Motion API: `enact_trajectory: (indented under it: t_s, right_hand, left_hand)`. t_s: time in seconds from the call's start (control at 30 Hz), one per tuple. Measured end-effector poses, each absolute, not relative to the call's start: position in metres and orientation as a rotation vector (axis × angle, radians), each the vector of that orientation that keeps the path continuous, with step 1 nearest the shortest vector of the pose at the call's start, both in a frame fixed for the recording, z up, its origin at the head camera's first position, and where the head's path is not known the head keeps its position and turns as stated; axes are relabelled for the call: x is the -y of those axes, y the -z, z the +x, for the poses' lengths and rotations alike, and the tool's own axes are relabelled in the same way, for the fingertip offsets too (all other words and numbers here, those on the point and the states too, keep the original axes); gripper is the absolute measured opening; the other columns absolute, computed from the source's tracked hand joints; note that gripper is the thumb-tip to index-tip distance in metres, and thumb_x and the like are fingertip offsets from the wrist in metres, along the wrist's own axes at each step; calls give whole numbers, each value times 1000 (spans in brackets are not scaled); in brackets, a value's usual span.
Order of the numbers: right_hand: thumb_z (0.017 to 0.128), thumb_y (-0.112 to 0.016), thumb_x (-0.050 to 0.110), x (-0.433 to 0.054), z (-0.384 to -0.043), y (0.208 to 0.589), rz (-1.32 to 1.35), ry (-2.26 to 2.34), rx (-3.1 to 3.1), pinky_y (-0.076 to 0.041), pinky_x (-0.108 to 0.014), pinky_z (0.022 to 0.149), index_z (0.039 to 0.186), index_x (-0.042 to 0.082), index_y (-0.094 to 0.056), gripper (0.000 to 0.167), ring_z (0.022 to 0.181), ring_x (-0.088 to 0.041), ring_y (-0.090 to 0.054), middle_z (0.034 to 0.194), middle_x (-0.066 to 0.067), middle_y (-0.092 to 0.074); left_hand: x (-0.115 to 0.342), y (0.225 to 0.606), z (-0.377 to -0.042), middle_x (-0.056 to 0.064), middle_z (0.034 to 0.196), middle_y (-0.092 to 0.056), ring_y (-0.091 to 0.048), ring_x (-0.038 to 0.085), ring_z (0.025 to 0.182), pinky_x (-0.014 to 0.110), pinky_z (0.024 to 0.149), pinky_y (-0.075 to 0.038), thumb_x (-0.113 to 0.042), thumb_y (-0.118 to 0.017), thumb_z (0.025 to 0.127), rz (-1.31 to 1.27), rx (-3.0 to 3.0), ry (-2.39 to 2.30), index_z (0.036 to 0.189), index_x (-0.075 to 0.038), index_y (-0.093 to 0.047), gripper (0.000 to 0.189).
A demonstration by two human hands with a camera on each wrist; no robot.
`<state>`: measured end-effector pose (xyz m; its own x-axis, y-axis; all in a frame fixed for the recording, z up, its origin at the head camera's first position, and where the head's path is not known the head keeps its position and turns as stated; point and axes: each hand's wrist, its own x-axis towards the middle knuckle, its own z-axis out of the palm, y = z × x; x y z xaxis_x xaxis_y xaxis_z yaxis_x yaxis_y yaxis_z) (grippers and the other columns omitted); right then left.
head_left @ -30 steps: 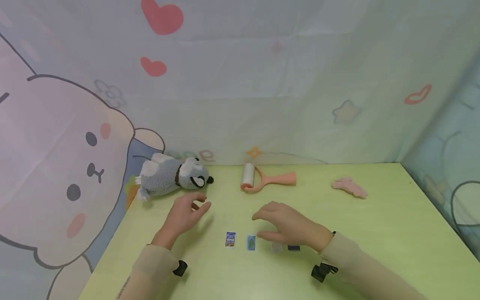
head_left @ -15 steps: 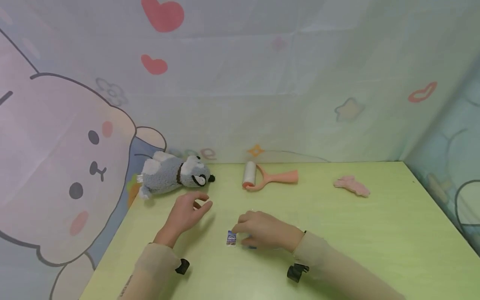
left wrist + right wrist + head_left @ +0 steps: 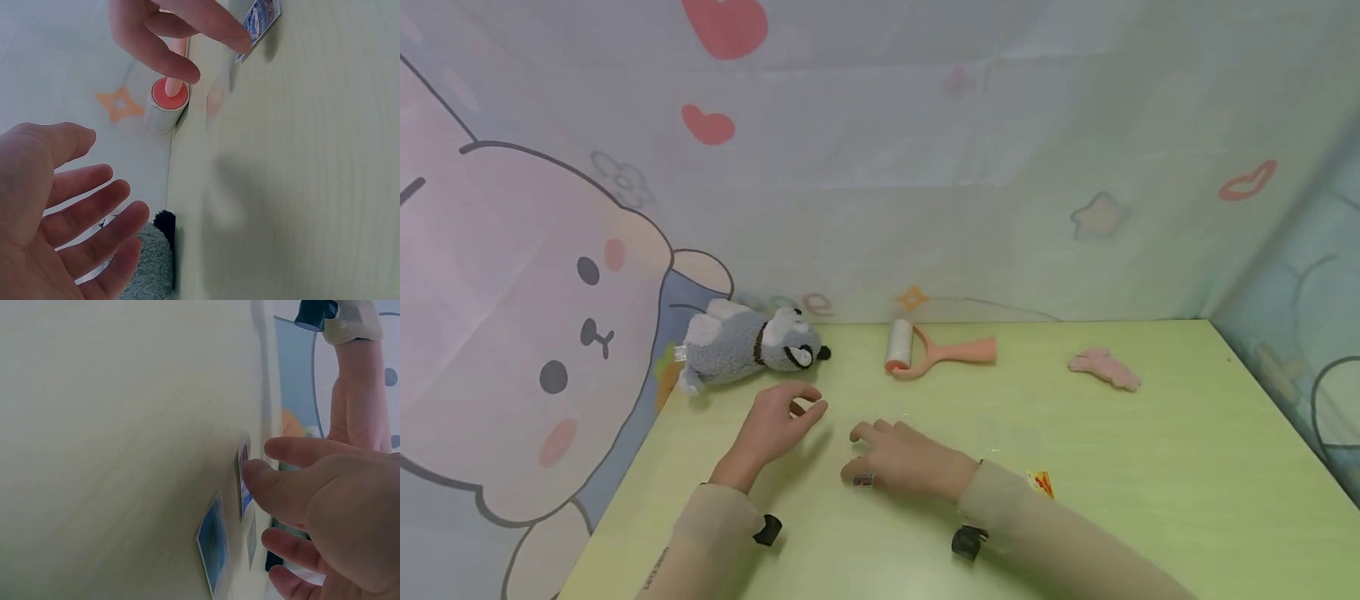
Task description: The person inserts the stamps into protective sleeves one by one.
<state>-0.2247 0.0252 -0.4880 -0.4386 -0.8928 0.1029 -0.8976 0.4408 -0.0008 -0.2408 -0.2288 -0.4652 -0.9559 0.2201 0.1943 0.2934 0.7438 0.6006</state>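
My right hand (image 3: 906, 457) is low over the table, its thumb overlapping a small purple-and-blue card (image 3: 862, 481). In the right wrist view the thumb tip lies right at that card (image 3: 244, 487), while the index finger stands apart from the thumb. A second card, blue-green (image 3: 214, 544), lies nearby under the right hand and is hidden in the head view. My left hand (image 3: 778, 425) hovers to the left with its fingers loosely bent and nothing in them. In the left wrist view its palm and spread fingers show (image 3: 81, 212).
A grey-and-white plush dog (image 3: 730, 350) lies at the back left. An orange-handled lint roller (image 3: 951, 354) lies at the back middle, a pink cloth-like piece (image 3: 1105, 369) further right. A yellow-orange card (image 3: 1041, 483) shows behind the right sleeve. Faint clear pieces (image 3: 1028, 438) lie nearby.
My right hand has moved left across the row of cards to the leftmost one. The yellow-orange card has come into view behind the sleeve. The left hand has hardly moved.
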Motion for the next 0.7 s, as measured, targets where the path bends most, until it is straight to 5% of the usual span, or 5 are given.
enact_trajectory:
  t_s: [0.4,0.7]
  right_hand:
    - [108,-62,28,-17,-221,490,1634,-33,2577,-45,-29,68,113,38,-74,16,103,-23,-60,135,-4,-61]
    - [102,-71,21,-13,-221,485,1629,0,2635,-46,-29,71,110,34,-74,15,104,-22,-61,134,-1,-63]
  left_hand:
    - [231,466,-237,4,112,-77,-74,24,89,38,76,-59,-30,-70,103,-422,2848,1012,110,-14,-78,19]
    - [232,468,-237,5,112,-77,-74,24,89,37,75,-59,-29,-70,103,-410,2850,1031,110,-14,-78,18]
